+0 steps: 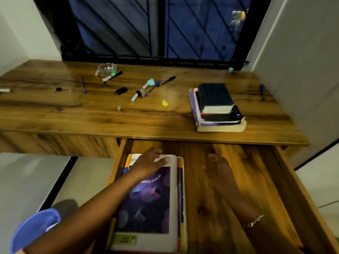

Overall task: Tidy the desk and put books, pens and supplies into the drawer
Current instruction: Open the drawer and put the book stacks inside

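A wooden desk (pixel 146 118) with a dark, streaky grain stood against a window (pixel 156 28) barred by a black grille, blue darkness behind the glass. White walls (pixel 302 61) closed in on both sides. Below the front edge, the drawer (pixel 266 180) was pulled wide open over a pale tiled floor (pixel 22 180), and a blue plastic basin (pixel 34 230) sat at the lower left.

In the drawer's left part lay a purple-covered book (pixel 146 208) on top of other books (pixel 181 198). The left hand (pixel 148 164) rested flat on its far end, fingers extended, thumb on the white margin. The right hand (pixel 218 165), blurred and wearing a bracelet (pixel 254 221) at the wrist, hovered over the drawer's bare floor with fingers loosely straight, holding nothing.

On the desk's right side sat a stack of books (pixel 220 125), a thick dark volume (pixel 213 96) on top. A blue pen (pixel 262 91) lay near the right wall. Scattered across the left and middle were a glass ashtray (pixel 107 67), a marker (pixel 112 76), a black pen (pixel 167 80), another blue pen (pixel 83 85) and a yellow cap (pixel 165 103).
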The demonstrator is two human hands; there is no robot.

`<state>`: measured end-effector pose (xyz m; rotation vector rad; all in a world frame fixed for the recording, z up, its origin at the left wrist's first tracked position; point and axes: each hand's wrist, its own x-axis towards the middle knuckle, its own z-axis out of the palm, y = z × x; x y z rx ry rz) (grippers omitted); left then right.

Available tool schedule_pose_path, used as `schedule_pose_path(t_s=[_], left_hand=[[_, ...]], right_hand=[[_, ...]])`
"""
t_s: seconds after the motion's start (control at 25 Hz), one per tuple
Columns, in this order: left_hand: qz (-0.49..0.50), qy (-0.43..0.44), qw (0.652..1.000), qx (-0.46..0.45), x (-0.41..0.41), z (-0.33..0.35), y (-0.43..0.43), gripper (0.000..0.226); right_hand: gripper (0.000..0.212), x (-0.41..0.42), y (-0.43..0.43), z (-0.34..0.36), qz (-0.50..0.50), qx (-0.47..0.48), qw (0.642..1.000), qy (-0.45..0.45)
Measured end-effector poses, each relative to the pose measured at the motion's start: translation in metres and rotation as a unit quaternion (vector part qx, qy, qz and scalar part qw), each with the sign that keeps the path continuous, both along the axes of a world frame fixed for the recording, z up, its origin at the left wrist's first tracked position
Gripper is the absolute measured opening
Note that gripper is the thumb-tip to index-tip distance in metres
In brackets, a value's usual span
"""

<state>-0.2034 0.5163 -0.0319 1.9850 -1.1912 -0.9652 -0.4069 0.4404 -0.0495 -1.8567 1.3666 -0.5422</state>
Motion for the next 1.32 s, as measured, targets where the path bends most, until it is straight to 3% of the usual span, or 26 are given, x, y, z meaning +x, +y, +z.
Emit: schedule_pose_path(t_s=[0.16,0.28,0.36,0.44,0.56,0.68,0.76,0.88,0.96,1.04,1.12,1.2,1.32], left_hand=[[0.036,0.107,0.992,-0.05,-0.009,0.033,-0.064,0.034],[0.075,0.201,0.977,-0.021,-0.017,0.034,-0.112,0.037],[0.108,0.245,0.963,0.011,-0.025,0.036,-0.143,0.046],[0.131,0.288,0.948,0.029,-0.035,0.038,-0.17,0.059],[0.177,0.341,0.923,0.032,-0.043,0.038,-0.203,0.063],[0.221,0.366,0.904,0.023,-0.044,0.039,-0.222,0.058],[0.238,0.378,0.894,0.029,-0.044,0.039,-0.232,0.057],[0.213,0.403,0.89,0.018,-0.054,0.041,-0.245,0.058],[0.203,0.412,0.888,0.012,-0.06,0.035,-0.255,0.063],[0.221,0.411,0.884,-0.005,-0.064,0.029,-0.26,0.054],[0.238,0.409,0.881,-0.023,-0.066,0.022,-0.26,0.061],[0.25,0.405,0.879,-0.04,-0.069,0.02,-0.258,0.075],[0.228,0.424,0.873,-0.074,-0.078,0.034,-0.242,0.057]], right_hand=[[0.027,-0.026,-0.073,0.032,-0.09,-0.013,0.992,-0.083],[0.019,-0.038,-0.13,0.05,-0.138,0.01,0.981,-0.134],[0.002,-0.045,-0.165,0.057,-0.165,0.052,0.973,-0.156],[0.017,-0.051,-0.202,0.054,-0.172,0.1,0.966,-0.165],[0.056,-0.053,-0.23,0.056,-0.146,0.188,0.961,-0.142],[0.045,-0.043,-0.243,0.062,-0.118,0.26,0.941,-0.18],[0.051,-0.036,-0.25,0.061,-0.095,0.285,0.932,-0.204],[0.083,-0.025,-0.268,0.043,-0.085,0.292,0.918,-0.256],[0.099,-0.02,-0.275,0.039,-0.073,0.255,0.927,-0.264],[0.082,-0.012,-0.269,0.052,-0.065,0.271,0.925,-0.257],[0.058,-0.012,-0.267,0.055,-0.067,0.28,0.928,-0.238],[0.055,-0.015,-0.266,0.06,-0.064,0.277,0.93,-0.232],[0.045,-0.027,-0.253,0.078,-0.034,0.283,0.927,-0.245]])
